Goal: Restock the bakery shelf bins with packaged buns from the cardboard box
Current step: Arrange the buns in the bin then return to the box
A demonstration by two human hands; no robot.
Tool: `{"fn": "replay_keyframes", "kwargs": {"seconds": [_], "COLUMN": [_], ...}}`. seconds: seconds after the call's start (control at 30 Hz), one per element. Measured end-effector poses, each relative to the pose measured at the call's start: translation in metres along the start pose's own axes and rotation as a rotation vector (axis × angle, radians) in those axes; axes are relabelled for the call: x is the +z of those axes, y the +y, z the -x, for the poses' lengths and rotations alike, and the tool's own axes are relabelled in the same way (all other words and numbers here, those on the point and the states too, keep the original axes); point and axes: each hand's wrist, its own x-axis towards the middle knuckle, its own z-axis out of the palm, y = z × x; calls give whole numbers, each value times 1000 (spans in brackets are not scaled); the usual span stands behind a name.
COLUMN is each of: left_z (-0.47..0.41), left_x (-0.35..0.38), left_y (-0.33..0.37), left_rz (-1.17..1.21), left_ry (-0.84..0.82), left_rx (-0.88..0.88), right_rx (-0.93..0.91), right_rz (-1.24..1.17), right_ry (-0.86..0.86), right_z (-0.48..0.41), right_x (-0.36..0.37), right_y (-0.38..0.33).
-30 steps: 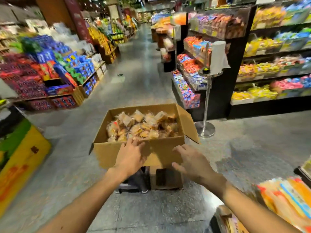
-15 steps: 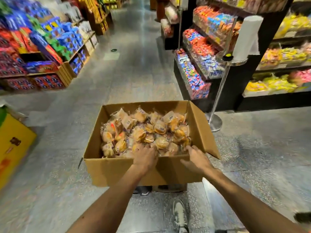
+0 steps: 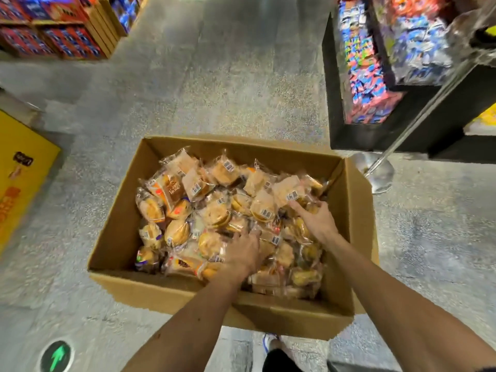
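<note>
The cardboard box [image 3: 118, 216] sits on the grey shop floor [image 3: 214, 89] right in front of me, open side up. Its long axis runs from my left to my right, a little skewed, so the right end lies nearer to me than the left. The flap [image 3: 362, 224] on the right short side is folded outward.

The box is heaped with packaged buns [image 3: 214, 210] in clear wrappers. They lie every which way, some with barcode stickers up and some showing the brown printed side, with no common direction.

Both my hands are inside the box. My left hand [image 3: 243, 253] is palm down near the middle of the near side, its fingers bent and sunk among the wrappers. The blur keeps me from telling whether it has closed on a pack or only presses on the heap. My right hand [image 3: 315, 220] is farther in, toward the right wall. Its thumb reaches out toward a pack with a barcode, and its fingers are bent down into the pile. I cannot tell whether it has a pack in its grasp either.

To my left stands a yellow carton [image 3: 21, 170], and a round green arrow mark [image 3: 56, 355] is on the floor near my feet. One shoe [image 3: 271, 342] shows just behind the box. Beyond the box on the right is a black shelf unit [image 3: 332, 103] full of bright packets. A metal stand [image 3: 378, 170] has its round base on the floor just beside the box's far right corner. Stacked red and blue cartons [image 3: 53, 36] fill the far left.
</note>
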Motion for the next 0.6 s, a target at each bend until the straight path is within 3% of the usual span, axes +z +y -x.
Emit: {"fn": "replay_keyframes", "kwargs": {"seconds": [0.3,0.6], "left_z": [-56,-59], "left_x": [28,33], "left_y": [4,14], "left_rz": [28,56], "left_ry": [-113,-76], "left_rx": [5,-60], "right_rx": [163,262], "right_rz": [-116,-127], "right_ry": [-86,-138], "right_z": [-66,-65], "right_x": [21,18], "right_y": [-7,17]}}
